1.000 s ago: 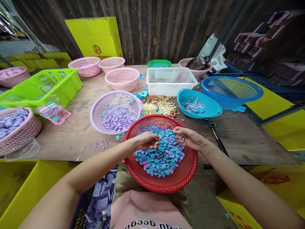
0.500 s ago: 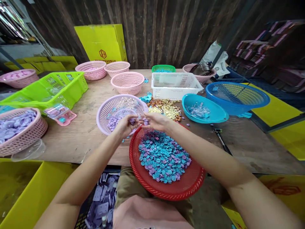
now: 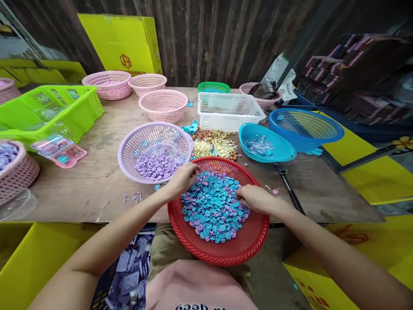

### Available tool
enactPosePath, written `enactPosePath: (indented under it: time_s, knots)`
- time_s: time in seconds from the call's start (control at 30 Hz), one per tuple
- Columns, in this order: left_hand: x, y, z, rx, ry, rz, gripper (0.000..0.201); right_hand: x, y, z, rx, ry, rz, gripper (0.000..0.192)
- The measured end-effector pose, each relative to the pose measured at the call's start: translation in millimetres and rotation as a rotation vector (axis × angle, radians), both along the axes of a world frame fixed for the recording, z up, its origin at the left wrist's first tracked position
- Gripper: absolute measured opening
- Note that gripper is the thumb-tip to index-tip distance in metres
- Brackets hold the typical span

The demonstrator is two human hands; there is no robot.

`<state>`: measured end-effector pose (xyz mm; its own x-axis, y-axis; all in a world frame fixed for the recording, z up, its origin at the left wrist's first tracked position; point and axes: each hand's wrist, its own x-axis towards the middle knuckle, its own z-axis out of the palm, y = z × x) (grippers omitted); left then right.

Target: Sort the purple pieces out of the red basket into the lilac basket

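A round red basket (image 3: 222, 252) overhangs the table's (image 3: 97, 185) near edge, holding a heap of small teal and purple discs (image 3: 211, 209). Just beside it, a lilac basket (image 3: 129, 146) holds purple discs (image 3: 155, 165).

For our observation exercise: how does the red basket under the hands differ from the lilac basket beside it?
The red basket holds mixed blue and purple pieces; the lilac basket holds only purple ones. The red one overhangs the table edge onto the person's lap; the lilac one sits fully on the table. Both hands, left hand and right hand, are in the red one. Both are round perforated plastic.
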<state>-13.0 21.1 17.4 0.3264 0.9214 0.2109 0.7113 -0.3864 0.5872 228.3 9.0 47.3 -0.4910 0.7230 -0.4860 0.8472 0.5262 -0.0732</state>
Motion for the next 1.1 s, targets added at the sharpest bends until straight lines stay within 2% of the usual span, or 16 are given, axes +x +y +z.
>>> enactPosePath:
  time_s: [0.1, 0.2, 0.3, 0.37, 0.43, 0.57, 0.63, 0.67, 0.7, 0.77, 0.83, 0.9, 0.97, 1.03, 1.1]
  knots:
    - [14.9, 8.2, -17.8, -0.108, 0.205, -0.151, 0.014, 3.1, -19.9, -16.3, 0.124, -0.136, 0.035, 0.02]
    - [20.8, 13.2, -29.1, -0.195, 0.3, -0.197, 0.01, 5.2, -25.1, -31.5, 0.161, -0.084, 0.082, 0.02]
    - [24.3, 15.2, -29.3, -0.275, 0.336, -0.199, 0.015, 9.6, -22.3, -38.5, 0.162, 0.007, 0.07, 0.018]
    - [24.8, 16.5, -26.7, -0.306, 0.333, -0.197, 0.016, 13.0, -18.7, -37.4, 0.123, 0.134, -0.006, 0.014]
    - [22.9, 18.0, -24.2, -0.316, 0.311, -0.186, 0.013, 16.7, -14.8, -32.8, -0.01, 0.355, -0.145, 0.01]
    - [16.7, 16.1, -19.9, -0.368, 0.136, -0.157, 0.005, 23.5, -9.6, -20.1, -0.536, 0.976, -0.498, 0.017]
    - [16.9, 10.8, -17.0, -0.572, -0.053, -0.219, 0.003, 24.2, -9.2, -16.2, -0.717, 1.193, -0.596, 0.02]
    - [18.5, 7.0, -15.2, -0.715, -0.175, -0.263, 0.005, 23.4, -9.6, -15.8, -0.74, 1.234, -0.618, 0.02]
    - [21.1, 2.7, -13.3, -0.862, -0.301, -0.299, 0.008, 21.7, -10.4, -16.6, -0.721, 1.219, -0.626, 0.019]
    - [29.1, -7.0, -9.6, -1.088, -0.491, -0.308, 0.01, 16.7, -13.9, -22.1, -0.575, 1.033, -0.568, 0.012]
    - [39.0, -17.4, -6.9, -1.178, -0.509, -0.243, 0.011, 10.7, -20.1, -31.1, -0.327, 0.739, -0.427, 0.007]
    - [48.9, -27.8, -7.0, -1.094, -0.351, -0.168, 0.013, 5.3, -28.5, -40.6, -0.106, 0.46, -0.264, 0.011]
    - [57.3, -36.9, -11.5, -0.828, -0.104, -0.114, 0.014, 1.0, -36.9, -47.5, 0.022, 0.263, -0.159, 0.019]
    - [63.5, -43.7, -20.4, -0.541, 0.121, -0.102, 0.016, -2.2, -42.6, -50.4, 0.058, 0.148, -0.104, 0.023]
    - [67.5, -47.3, -30.8, -0.383, 0.252, -0.137, 0.02, -4.5, -44.5, -50.2, 0.06, 0.105, -0.087, 0.021]
